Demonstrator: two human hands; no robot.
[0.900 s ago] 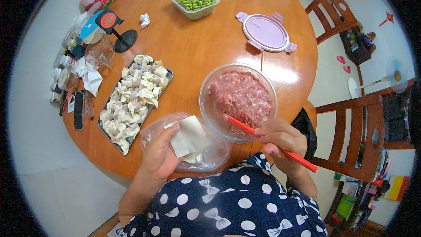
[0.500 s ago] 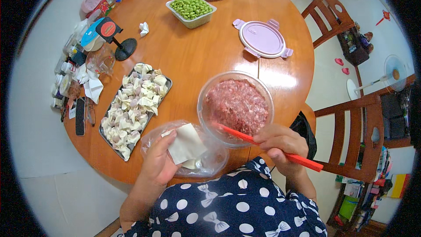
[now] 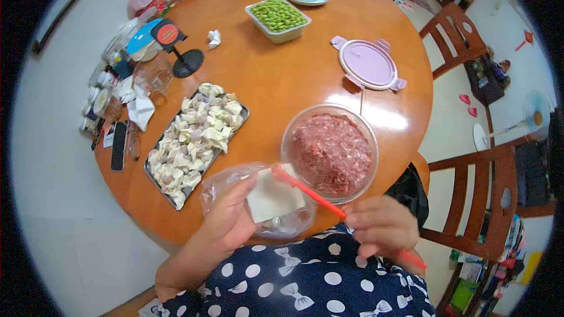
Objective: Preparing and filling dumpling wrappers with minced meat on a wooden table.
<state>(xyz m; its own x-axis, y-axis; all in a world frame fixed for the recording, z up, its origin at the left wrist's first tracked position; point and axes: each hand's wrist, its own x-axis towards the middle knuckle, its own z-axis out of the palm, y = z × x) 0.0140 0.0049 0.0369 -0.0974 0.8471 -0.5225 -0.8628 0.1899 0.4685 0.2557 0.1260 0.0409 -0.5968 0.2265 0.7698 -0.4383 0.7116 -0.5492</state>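
Note:
My left hand (image 3: 230, 223) holds a pale square wonton wrapper (image 3: 275, 201) by its left side, between thumb and fingers. Closed around red chopsticks (image 3: 317, 196), my right hand (image 3: 383, 224) is slightly blurred. The chopstick tips lie over the wrapper's upper edge; whether they carry any filling is too small to tell. Beyond them stands a clear round bowl (image 3: 374, 155) of pink minced meat (image 3: 332, 152). A crumpled clear plastic bag (image 3: 215, 186) lies partly hidden beneath my left hand and the wrapper. Folded wontons (image 3: 197, 141) crowd a dark metal tray (image 3: 154, 181) to the left.
A lilac lid (image 3: 369, 63) lies past the bowl. Farther back are a tub of green beans (image 3: 279, 16) and a plate (image 3: 314, 0) with leaf-wrapped parcels. A black stand (image 3: 188, 63), jars and a phone (image 3: 118, 147) line the left edge. Wooden chairs (image 3: 470, 199) stand right.
The chopsticks have moved left from the bowl's near rim to the wrapper. My left hand has shifted slightly right with the wrapper. The whole view has shifted a little.

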